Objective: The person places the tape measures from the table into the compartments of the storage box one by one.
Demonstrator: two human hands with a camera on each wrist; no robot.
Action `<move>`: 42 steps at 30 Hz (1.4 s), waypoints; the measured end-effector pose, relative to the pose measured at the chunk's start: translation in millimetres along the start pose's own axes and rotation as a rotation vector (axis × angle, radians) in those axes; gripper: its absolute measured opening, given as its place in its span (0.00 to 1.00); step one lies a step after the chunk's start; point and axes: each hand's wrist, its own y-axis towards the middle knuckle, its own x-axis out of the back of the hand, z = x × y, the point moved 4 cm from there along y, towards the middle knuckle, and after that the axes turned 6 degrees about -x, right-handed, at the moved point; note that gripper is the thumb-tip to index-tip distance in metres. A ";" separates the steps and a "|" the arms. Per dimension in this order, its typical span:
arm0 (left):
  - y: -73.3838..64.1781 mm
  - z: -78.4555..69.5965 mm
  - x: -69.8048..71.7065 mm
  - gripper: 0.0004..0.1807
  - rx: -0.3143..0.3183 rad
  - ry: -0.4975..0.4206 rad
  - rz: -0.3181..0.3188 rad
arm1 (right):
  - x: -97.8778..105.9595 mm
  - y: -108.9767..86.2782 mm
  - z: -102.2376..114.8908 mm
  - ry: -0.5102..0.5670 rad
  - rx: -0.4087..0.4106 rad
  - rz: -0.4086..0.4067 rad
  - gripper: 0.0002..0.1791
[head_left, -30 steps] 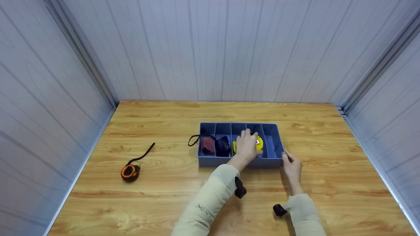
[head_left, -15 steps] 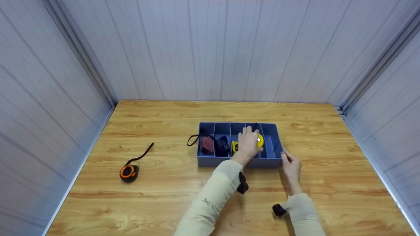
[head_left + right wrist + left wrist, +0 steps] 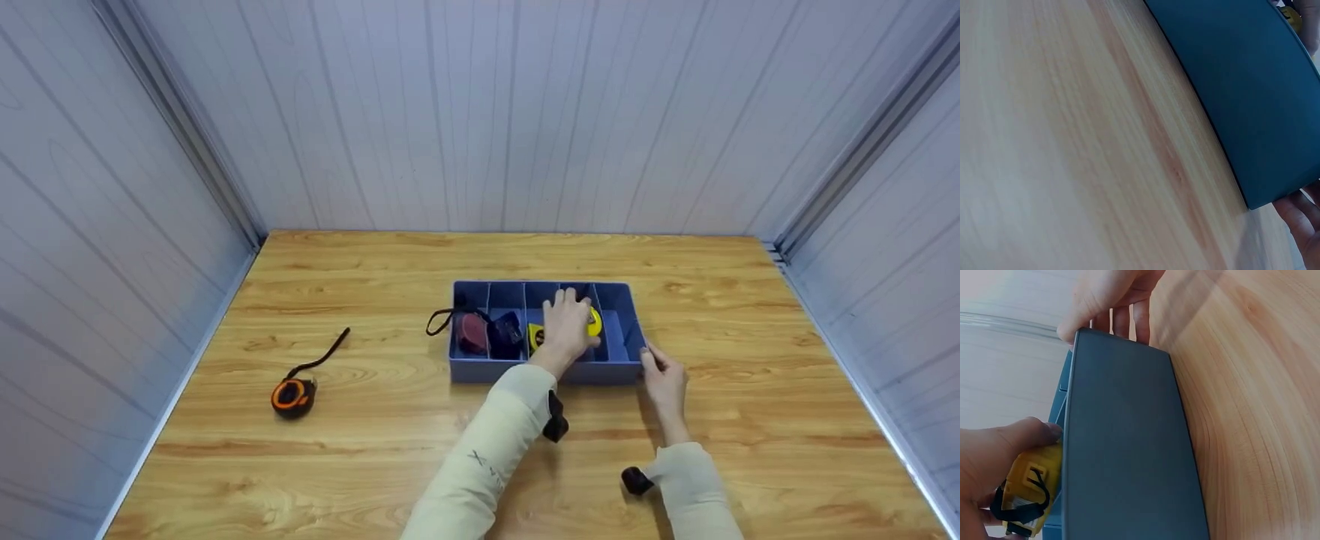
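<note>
A blue-grey divided box (image 3: 517,370) sits on the wooden table. My left hand (image 3: 567,327) reaches over its front wall and holds a yellow tape measure (image 3: 595,322) in the second compartment from the right. In the left wrist view, the thumb and fingers grip the yellow tape measure (image 3: 1036,481), whose black strap (image 3: 1019,513) hangs loose. My right hand (image 3: 666,382) holds the box's front right corner, thumb at the rim and fingers against the end wall. Left of my left hand, another yellow tape measure (image 3: 535,337) shows partly, its remainder hidden.
The box's left compartments hold a dark red tape measure (image 3: 472,334) and a dark blue one (image 3: 508,334). A black strap (image 3: 439,322) loops over the left rim. An orange-and-black tape measure (image 3: 292,397) lies on the table's left. Pale panels (image 3: 480,112) enclose the table.
My left hand has shifted slightly right with the yellow tape measure, uncovering more of the other yellow one. My right hand stays at the box's corner. The whole view has drifted slightly.
</note>
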 end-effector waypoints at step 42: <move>-2.1 -4.6 -23.2 0.26 -0.205 0.018 -0.035 | 2.0 -0.9 0.4 0.010 0.019 0.005 0.19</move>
